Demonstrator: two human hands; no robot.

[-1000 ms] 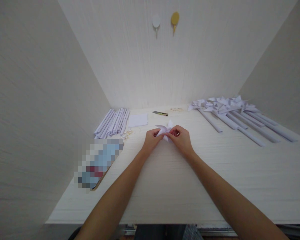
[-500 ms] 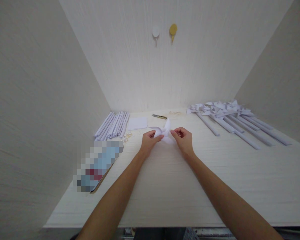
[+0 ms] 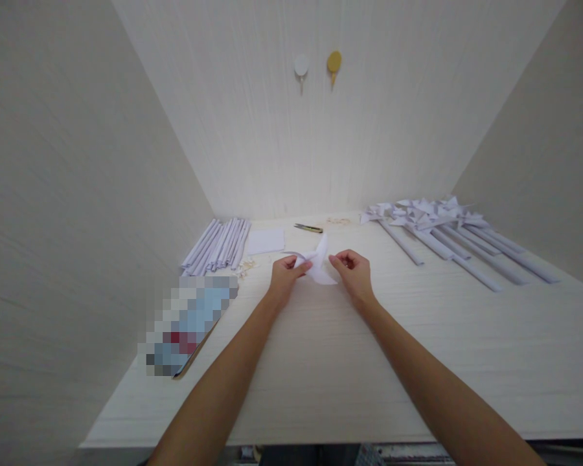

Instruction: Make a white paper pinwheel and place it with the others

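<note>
Both hands' fingers (image 3: 298, 263) pinching folded paper (image 3: 319, 265) between them

The folded paper piece (image 3: 317, 265) sits at the middle of the table (image 3: 320, 375), between the left hand (image 3: 284, 277) and the right hand (image 3: 354, 273). Far left lies a bundle of paper rolls (image 3: 218, 243), a flat sheet (image 3: 266, 241) just right of it, and a cutter (image 3: 308, 228) farther back. Far right lie the paper pinwheels (image 3: 442, 226). Near left lies a flat pack (image 3: 187, 323)

Soft even light, wide-angle edge distortion, perhaps slight blur.
</note>
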